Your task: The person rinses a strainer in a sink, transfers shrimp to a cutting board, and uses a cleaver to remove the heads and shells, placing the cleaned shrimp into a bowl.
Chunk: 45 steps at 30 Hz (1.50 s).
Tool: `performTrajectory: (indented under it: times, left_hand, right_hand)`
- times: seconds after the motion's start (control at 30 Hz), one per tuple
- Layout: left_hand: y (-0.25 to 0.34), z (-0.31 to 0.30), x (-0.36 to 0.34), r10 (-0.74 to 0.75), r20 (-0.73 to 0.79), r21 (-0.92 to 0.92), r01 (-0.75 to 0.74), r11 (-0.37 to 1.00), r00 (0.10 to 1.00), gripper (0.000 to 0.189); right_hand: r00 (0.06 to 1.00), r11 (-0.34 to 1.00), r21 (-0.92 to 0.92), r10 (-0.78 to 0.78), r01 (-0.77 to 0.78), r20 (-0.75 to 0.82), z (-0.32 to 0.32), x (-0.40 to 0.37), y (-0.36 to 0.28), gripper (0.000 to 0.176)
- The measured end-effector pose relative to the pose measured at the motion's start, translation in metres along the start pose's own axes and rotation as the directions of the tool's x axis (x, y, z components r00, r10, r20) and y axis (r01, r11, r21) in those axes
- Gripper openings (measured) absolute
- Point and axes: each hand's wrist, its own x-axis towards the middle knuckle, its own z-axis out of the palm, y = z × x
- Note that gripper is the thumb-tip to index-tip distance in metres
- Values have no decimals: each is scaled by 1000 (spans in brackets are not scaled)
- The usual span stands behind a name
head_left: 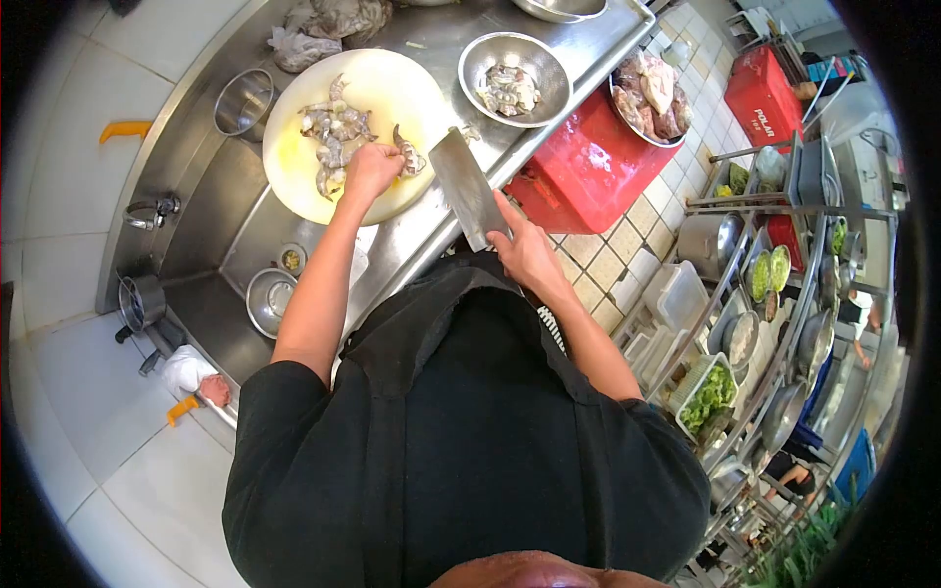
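Note:
On the steel counter lies a round, pale cutting board [392,83] with a pile of raw shrimp [333,127] on it. My left hand [374,169] is over the board, its fingers pinched together at a single shrimp [409,154] near the board's right side. My right hand [526,250] is closed round the handle of a broad cleaver [465,191], whose blade points up and left past the board's right edge. Beyond the blade sits a steel bowl [559,73] holding shrimp pieces.
The sink [201,225] at left holds small bowls. Bagged food [338,24] lies behind the board. At right are a red cooler [588,167], a bowl of meat [652,98] and shelves of containers [676,294]. People are partly visible at far right.

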Motion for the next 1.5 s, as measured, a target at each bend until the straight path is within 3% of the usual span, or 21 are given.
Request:
performTrajectory:
  times: [0.2,0.3,0.4,0.5,0.63,0.73,0.8,0.87,0.9,0.97,1.03,1.1,1.17,1.23,1.27,1.33,1.4,1.5]
  left_hand:
    - [31,-1,-5,-94,14,288,86,954,995,38]
    - [29,-1,-4,-182,-38,255,185,949,983,36]
    - [10,-7,-9,-110,-164,232,146,962,980,37]
    - [19,-31,-19,-135,-147,182,161,970,980,36]
    - [25,-44,-8,-107,-171,70,120,990,979,34]
    - [48,-33,4,96,-241,-43,-109,993,966,29]
    - [70,-17,16,197,-196,-136,-226,965,961,29]
    - [90,7,16,387,-182,-401,-428,810,904,46]
    - [103,3,11,398,-109,-283,-412,866,911,51]
    - [92,-2,17,379,-106,-158,-391,907,919,49]
    - [72,-26,19,217,-180,132,-194,972,960,42]
    - [29,-44,32,143,-238,365,-48,930,961,32]
    - [-18,-44,41,248,-333,537,-34,843,910,26]
    - [-29,-48,39,312,-298,588,-84,805,902,24]
    - [-32,-49,39,346,-280,613,-110,782,896,23]
    - [-29,-51,36,349,-290,622,-102,777,891,25]
    - [-25,-54,35,333,-303,592,-98,800,893,27]
    - [-17,-55,36,258,-323,465,-85,882,910,31]
  right_hand:
    - [999,999,32,17,-19,46,-2,5,-2,65]
    - [1000,1000,20,-16,16,12,1,7,7,65]
    - [1000,999,50,-11,11,-3,2,6,10,69]
    - [988,989,67,126,-132,94,-6,4,-5,65]
    - [995,988,125,82,-89,61,-1,6,5,69]
    - [994,987,127,90,-98,67,-1,7,1,69]
    - [994,986,137,86,-94,66,1,7,3,68]
    - [989,978,166,112,-127,99,0,9,2,68]
    - [985,973,179,130,-148,110,-1,8,3,69]
    - [994,972,214,87,-100,73,-1,4,5,70]
    - [995,960,262,97,-101,27,-2,-1,9,70]
    - [994,978,205,-5,28,-110,0,0,24,70]
    - [955,979,65,-172,193,-241,2,0,33,69]
    - [847,909,-167,-417,382,-329,0,3,25,68]
    - [908,951,-65,-309,303,-282,-1,-1,18,66]
    - [940,966,-48,-259,255,-221,3,-3,8,66]
    - [988,994,2,-106,107,-110,4,-5,-8,65]
    - [972,956,-183,-234,229,-8,13,3,-2,63]
